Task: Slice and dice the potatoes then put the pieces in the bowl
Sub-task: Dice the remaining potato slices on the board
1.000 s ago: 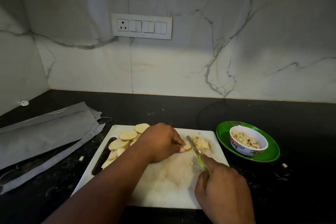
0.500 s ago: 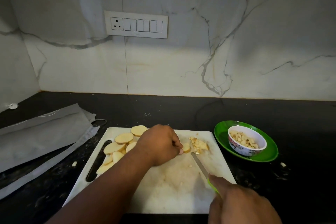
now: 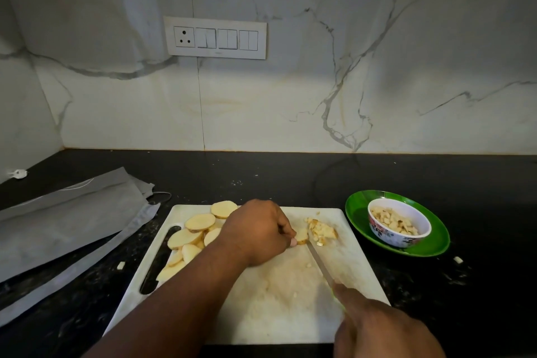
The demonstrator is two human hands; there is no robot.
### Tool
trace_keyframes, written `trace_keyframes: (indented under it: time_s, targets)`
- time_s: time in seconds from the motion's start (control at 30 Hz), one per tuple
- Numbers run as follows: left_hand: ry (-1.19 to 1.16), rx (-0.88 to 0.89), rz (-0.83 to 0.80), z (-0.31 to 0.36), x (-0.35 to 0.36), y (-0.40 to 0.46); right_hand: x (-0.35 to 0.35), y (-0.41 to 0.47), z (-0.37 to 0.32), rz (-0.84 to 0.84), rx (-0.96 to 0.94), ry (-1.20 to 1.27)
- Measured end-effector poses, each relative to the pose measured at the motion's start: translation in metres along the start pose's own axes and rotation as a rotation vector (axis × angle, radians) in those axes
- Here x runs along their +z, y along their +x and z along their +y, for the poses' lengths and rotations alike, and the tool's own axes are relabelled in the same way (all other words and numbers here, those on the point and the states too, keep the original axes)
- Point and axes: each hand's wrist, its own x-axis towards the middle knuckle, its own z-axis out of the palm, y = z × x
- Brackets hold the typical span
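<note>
Far left of my fingers, grey bags [image 3: 64, 229] lie flat on the dark surface [image 3: 261, 180], not part of this. Next, on the left half of the white cutting board [image 3: 261, 314], a pile of uncut potato slices [image 3: 191, 237] sits just behind and left of my left hand [image 3: 255, 231], overlapping each other, pale yellow rounds with thin tan skin edges. Plenty left to dice, so my guess is the task is mid-way.

My left hand is curled, fingers pinching the slice being cut [image 3: 301, 236] at its left side and holding it down on the board. That slice pokes out right of my fingertips, flat, only a small stub showing.

The knife [image 3: 319, 261] blade runs diagonally from my right hand [image 3: 380, 328] up and left; its tip sits at the slice's right edge, just beside my left fingertips. Key relation: blade is right of the held slice, long axis pointing away from me toward the slice, very tight to my fingers. The next cut likely needs care there.

Right of the blade tip, the diced pile [image 3: 321, 231] lies touching or nearly touching the slice, small irregular cubes.

My right hand is closed around the knife handle, index finger along the top.

Further right, well apart from the board's pieces, the bowl [image 3: 399, 225] holds diced potato and stands on a green plate [image 3: 436, 244]. My right hand is nearer to it.
</note>
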Motion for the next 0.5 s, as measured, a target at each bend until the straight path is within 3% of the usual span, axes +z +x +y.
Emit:
trace_keyframes:
  time_s: [0.5]
  targets:
    - [-0.064, -0.057, 0.019, -0.003, -0.001, -0.001, 0.026, 0.003, 0.0, 0.099, 0.004, -0.096]
